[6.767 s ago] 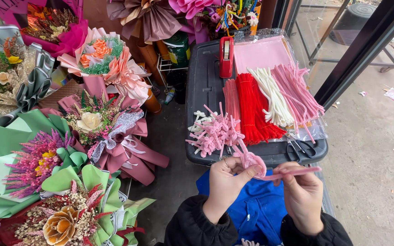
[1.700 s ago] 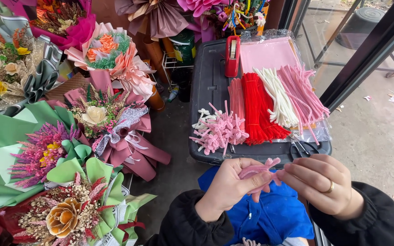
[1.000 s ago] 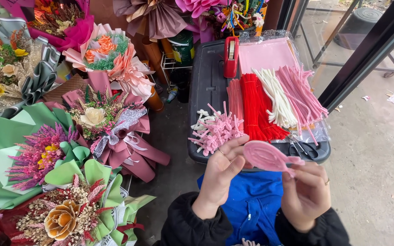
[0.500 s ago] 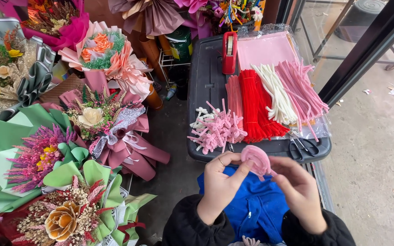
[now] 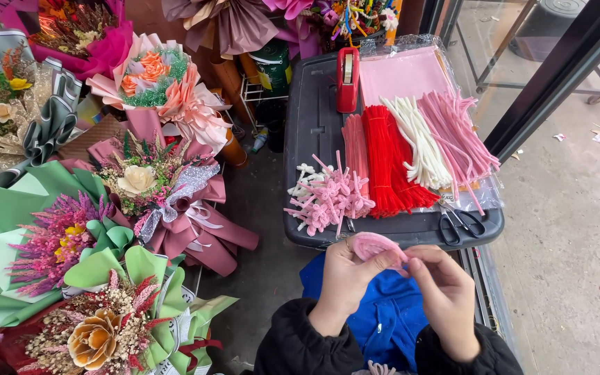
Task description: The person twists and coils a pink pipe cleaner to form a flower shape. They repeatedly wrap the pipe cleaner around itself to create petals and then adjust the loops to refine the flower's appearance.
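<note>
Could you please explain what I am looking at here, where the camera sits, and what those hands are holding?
There is no machine here: the camera is worn on a person's head and looks down at their own two bare hands. The left hand and the right hand together pinch a pink pipe cleaner bent into a loop. In front of them a dark tray carries bundles of pipe cleaners: red, white and pink. There is also a heap of small pink flowers, scissors and a red tape dispenser. Wrapped bouquets fill the left side. Blue cloth lies on the person's lap.
</note>
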